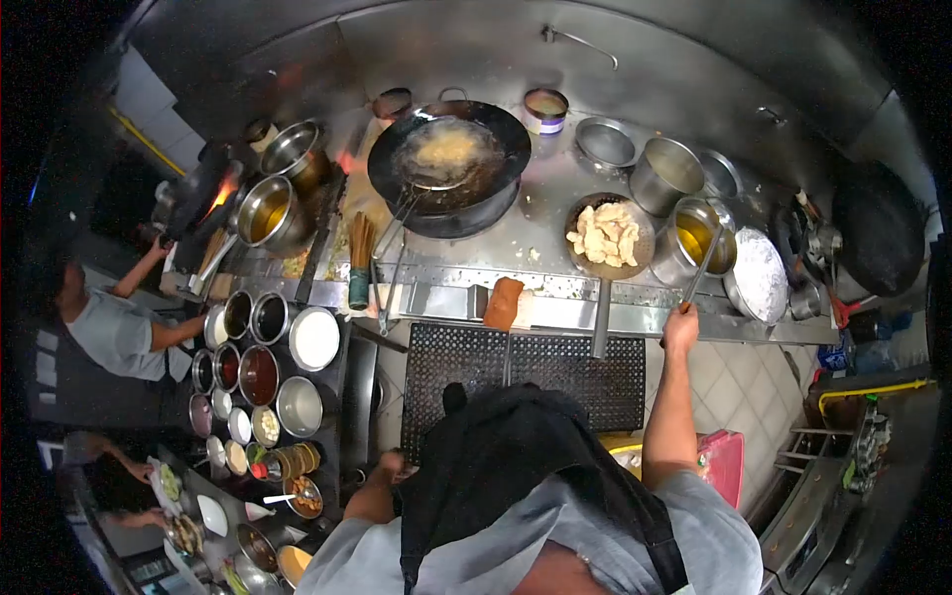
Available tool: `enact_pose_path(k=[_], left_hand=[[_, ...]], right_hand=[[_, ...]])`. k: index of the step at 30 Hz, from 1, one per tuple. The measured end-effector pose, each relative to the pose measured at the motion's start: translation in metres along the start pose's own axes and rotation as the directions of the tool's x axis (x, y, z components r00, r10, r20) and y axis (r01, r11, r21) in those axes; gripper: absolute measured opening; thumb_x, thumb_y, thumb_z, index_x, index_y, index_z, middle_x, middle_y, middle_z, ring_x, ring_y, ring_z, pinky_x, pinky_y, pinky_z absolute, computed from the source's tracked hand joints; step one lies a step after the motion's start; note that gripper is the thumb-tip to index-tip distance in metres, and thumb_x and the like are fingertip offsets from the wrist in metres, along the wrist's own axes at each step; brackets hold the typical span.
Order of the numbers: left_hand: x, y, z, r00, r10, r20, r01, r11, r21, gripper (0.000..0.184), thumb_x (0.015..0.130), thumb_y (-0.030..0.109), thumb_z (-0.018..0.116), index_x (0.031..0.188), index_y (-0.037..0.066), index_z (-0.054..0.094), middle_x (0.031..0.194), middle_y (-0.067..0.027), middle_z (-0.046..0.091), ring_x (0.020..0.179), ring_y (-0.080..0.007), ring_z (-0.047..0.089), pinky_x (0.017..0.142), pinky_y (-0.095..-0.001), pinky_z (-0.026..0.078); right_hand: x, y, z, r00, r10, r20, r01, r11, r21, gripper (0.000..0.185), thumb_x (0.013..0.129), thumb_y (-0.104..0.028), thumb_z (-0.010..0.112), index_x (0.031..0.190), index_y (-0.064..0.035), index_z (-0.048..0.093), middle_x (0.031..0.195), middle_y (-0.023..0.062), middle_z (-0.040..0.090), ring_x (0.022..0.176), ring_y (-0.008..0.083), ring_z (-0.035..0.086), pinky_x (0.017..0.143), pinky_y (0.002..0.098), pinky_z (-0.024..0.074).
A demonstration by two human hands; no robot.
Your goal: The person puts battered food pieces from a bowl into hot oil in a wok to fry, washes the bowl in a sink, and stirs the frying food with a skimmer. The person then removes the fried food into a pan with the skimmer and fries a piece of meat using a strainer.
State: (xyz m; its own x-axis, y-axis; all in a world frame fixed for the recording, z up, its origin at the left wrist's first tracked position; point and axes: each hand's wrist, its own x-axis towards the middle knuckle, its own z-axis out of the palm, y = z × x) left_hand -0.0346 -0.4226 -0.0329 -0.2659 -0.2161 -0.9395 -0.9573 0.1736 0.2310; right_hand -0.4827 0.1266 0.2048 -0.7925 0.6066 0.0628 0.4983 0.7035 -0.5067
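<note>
My right hand (pixel 680 327) is closed around the end of a long-handled ladle (pixel 702 273). The ladle slants up over the rim of a metal pot of yellow oil (pixel 697 236); its bowl is hard to make out. Low at my left side, beside the apron, is my left hand (pixel 395 463), its fingers too small and dark to read. Left of the oil pot, a perforated strainer (pixel 603 332) holds pale battered pieces (pixel 605 236). In the big black wok (pixel 511 139), food bubbles in oil around a wire skimmer (pixel 405 210).
A bowl of white powder (pixel 759 278) stands right of the oil pot. A bamboo brush (pixel 361 260) and an orange-brown cloth (pixel 504 302) lie along the counter front. Several sauce containers (pixel 260 375) fill the left side. A co-worker (pixel 124 332) stands at the far-left burner.
</note>
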Motion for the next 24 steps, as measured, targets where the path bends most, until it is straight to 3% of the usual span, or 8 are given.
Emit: enact_pose_path(k=[3, 5, 10, 14, 19, 21, 22, 24], left_hand=[[-0.009, 0.028, 0.007, 0.999, -0.042, -0.017, 0.034, 0.944, -0.329, 0.025, 0.09, 0.031, 0.048, 0.091, 0.009, 0.06, 0.077, -0.0024, 0.061, 0.061, -0.0171, 0.057, 0.049, -0.0377, 0.043], [-0.025, 0.056, 0.002, 0.985, 0.163, 0.057, -0.131, 0.918, -0.374, 0.02, 0.09, 0.026, 0.05, 0.095, 0.009, 0.058, 0.075, -0.0024, 0.06, 0.059, -0.0142, 0.056, 0.047, -0.0334, 0.043], [-0.053, 0.114, 0.005, 0.989, 0.145, 0.022, -0.131, 0.94, -0.315, 0.021, 0.091, 0.025, 0.048, 0.103, 0.01, 0.058, 0.078, -0.0018, 0.062, 0.058, -0.0131, 0.057, 0.045, -0.0309, 0.044], [-0.058, 0.104, -0.012, 0.976, 0.213, 0.048, -0.198, 0.956, -0.217, 0.022, 0.092, 0.023, 0.047, 0.108, 0.011, 0.057, 0.079, -0.0009, 0.063, 0.055, -0.0129, 0.056, 0.042, -0.0297, 0.042], [-0.042, 0.042, -0.048, 0.948, 0.298, 0.11, -0.309, 0.946, 0.096, 0.022, 0.09, 0.025, 0.049, 0.106, 0.012, 0.057, 0.076, 0.0014, 0.06, 0.056, -0.0114, 0.054, 0.047, -0.0329, 0.044], [-0.048, 0.024, -0.057, 0.99, -0.046, 0.134, 0.041, 0.998, 0.046, 0.031, 0.089, 0.034, 0.052, 0.113, 0.015, 0.056, 0.084, -0.0018, 0.064, 0.066, -0.0132, 0.059, 0.057, -0.0389, 0.048], [0.039, -0.049, -0.082, 0.971, 0.122, 0.207, -0.195, 0.902, 0.384, 0.04, 0.087, 0.039, 0.053, 0.122, 0.017, 0.051, 0.099, -0.0074, 0.06, 0.084, -0.0182, 0.058, 0.069, -0.0431, 0.046], [0.043, -0.069, -0.092, 0.831, 0.446, 0.331, -0.435, 0.151, 0.888, 0.062, 0.085, 0.048, 0.054, 0.139, 0.022, 0.041, 0.131, -0.0185, 0.052, 0.118, -0.028, 0.054, 0.095, -0.0514, 0.042]], right_hand=[[0.019, 0.021, 0.016, 0.996, -0.03, 0.082, 0.021, 0.994, 0.108, 0.029, 0.083, -0.021, 0.059, 0.106, -0.0031, 0.056, 0.085, 0.0182, 0.066, 0.079, 0.0342, 0.065, 0.071, 0.0426, 0.0501], [0.02, 0.021, 0.013, 0.985, -0.009, 0.17, -0.038, 0.961, 0.273, 0.027, 0.084, -0.02, 0.059, 0.105, -0.0034, 0.056, 0.081, 0.0153, 0.065, 0.072, 0.0288, 0.064, 0.063, 0.0393, 0.0503], [0.013, 0.014, -0.009, 0.952, 0.046, 0.302, -0.227, 0.768, 0.599, 0.043, 0.089, -0.028, 0.056, 0.125, -0.005, 0.047, 0.069, 0.0015, 0.055, 0.053, 0.0135, 0.056, 0.042, 0.0281, 0.0444], [-0.018, 0.04, -0.01, 0.968, 0.249, 0.023, -0.192, 0.684, 0.704, 0.06, 0.091, -0.036, 0.053, 0.137, -0.0015, 0.036, 0.091, 0.0109, 0.061, 0.062, 0.0152, 0.059, 0.043, 0.0282, 0.0467], [-0.11, 0.112, 0.027, 0.815, 0.485, 0.318, -0.443, 0.167, 0.881, 0.021, 0.09, -0.03, 0.051, 0.098, -0.0108, 0.052, 0.079, 0.0048, 0.059, 0.06, 0.0127, 0.057, 0.043, 0.0275, 0.0455], [-0.155, 0.148, 0.062, 0.655, 0.581, 0.482, -0.592, -0.001, 0.806, 0.023, 0.091, -0.031, 0.052, 0.095, -0.009, 0.054, 0.07, 0.0033, 0.058, 0.058, 0.0159, 0.058, 0.046, 0.0311, 0.0466], [-0.178, 0.16, 0.074, 0.535, 0.605, 0.591, -0.686, -0.097, 0.721, 0.022, 0.09, -0.031, 0.054, 0.095, -0.0097, 0.055, 0.069, 0.0037, 0.058, 0.058, 0.017, 0.058, 0.045, 0.032, 0.0457], [-0.22, 0.199, 0.128, 0.437, 0.646, 0.625, -0.753, -0.117, 0.648, 0.027, 0.087, -0.037, 0.058, 0.097, -0.0125, 0.055, 0.072, 0.0069, 0.059, 0.057, 0.0214, 0.059, 0.047, 0.038, 0.0486]])
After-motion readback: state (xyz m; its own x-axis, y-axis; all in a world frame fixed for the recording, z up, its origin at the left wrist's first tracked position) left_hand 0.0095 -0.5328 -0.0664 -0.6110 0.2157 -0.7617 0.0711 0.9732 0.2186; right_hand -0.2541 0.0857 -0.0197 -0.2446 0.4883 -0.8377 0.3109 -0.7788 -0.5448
